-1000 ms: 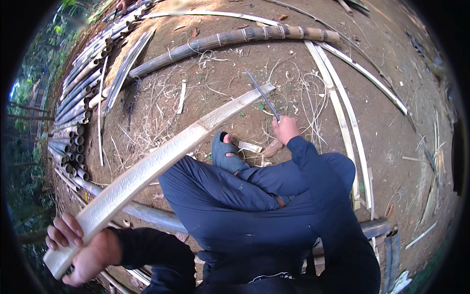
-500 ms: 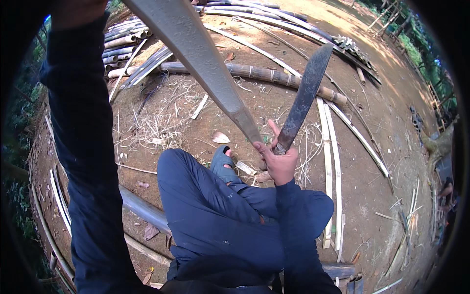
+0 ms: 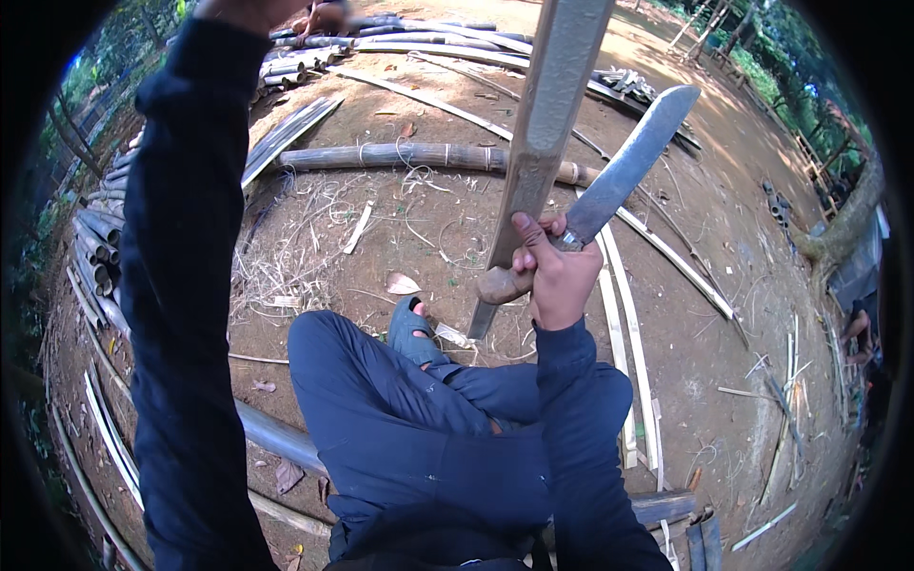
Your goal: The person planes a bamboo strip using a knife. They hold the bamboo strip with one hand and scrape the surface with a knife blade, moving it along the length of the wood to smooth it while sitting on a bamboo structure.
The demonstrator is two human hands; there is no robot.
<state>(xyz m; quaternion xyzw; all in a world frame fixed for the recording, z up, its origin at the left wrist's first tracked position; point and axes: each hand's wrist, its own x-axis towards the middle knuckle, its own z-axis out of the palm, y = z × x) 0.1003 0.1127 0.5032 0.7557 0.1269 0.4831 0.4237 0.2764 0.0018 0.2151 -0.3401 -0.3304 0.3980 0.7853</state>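
My right hand (image 3: 560,285) is closed round a machete. The wide machete blade (image 3: 633,167) points up and to the right, and its wooden handle (image 3: 505,284) sticks out to the left. A long split bamboo slat (image 3: 552,114) runs from the top edge down behind the handle, its lower tip showing below. My right thumb and fingers lie against the slat; how firmly they grip it cannot be seen. My left hand (image 3: 252,11) is raised at the upper left, away from the slat, its fingers cut off by the frame edge.
A bamboo pole (image 3: 400,156) lies across the ground ahead, with shavings (image 3: 286,257) nearer me. Bamboo poles (image 3: 95,249) are stacked at left. Pale strips (image 3: 624,333) lie right of my knee. Another person (image 3: 326,17) is at the far back, another (image 3: 862,333) at far right.
The slat has swung from leaning left to nearly upright, and its lower end now reaches below my right hand. The machete blade has tipped further right. My left hand now appears apart from the slat.
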